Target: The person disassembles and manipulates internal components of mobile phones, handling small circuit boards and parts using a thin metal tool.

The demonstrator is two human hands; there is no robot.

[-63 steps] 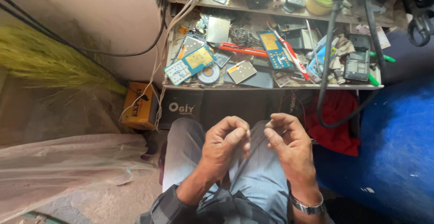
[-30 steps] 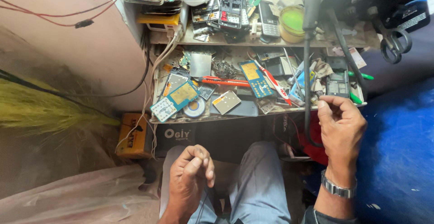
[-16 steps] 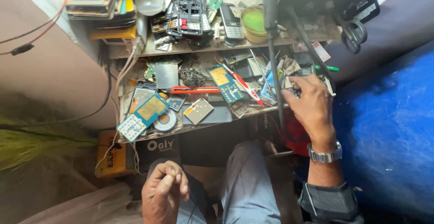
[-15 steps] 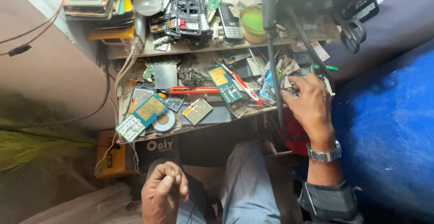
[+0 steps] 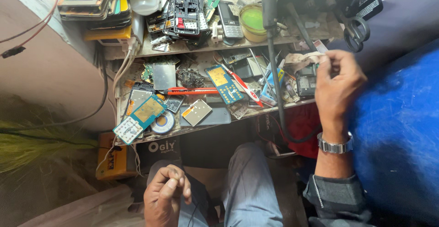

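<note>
The right hand (image 5: 336, 87), a metal watch (image 5: 336, 145) on its wrist, is raised over the right end of the cluttered wooden surface (image 5: 256, 111). Its thumb and fingers are pinched together in a narrow grip on a small pale scrap of cloth or paper (image 5: 307, 56); what exactly the scrap is cannot be made out. Just beside that hand lies a dark rectangular phone part (image 5: 305, 84), and a thick black cable (image 5: 274, 71) hangs down in front of the surface to the hand's left.

The left hand (image 5: 165, 198) is low over the lap, above grey trousers (image 5: 249, 186). Its fingers are curled in a loose fist, and a thin dark wire (image 5: 192, 213) trails from beneath it; whether the grip is closed on the wire I cannot tell.

On the surface lie a blue and gold circuit board (image 5: 223, 83), a red-handled tool (image 5: 192, 91), a teal circuit board with a white keypad end (image 5: 139, 118) and a round coil of solder (image 5: 163, 122). On the shelf above stand a round green-filled tin (image 5: 253, 21), a dark keypad phone (image 5: 228, 20) and black-handled scissors (image 5: 356, 25).
</note>
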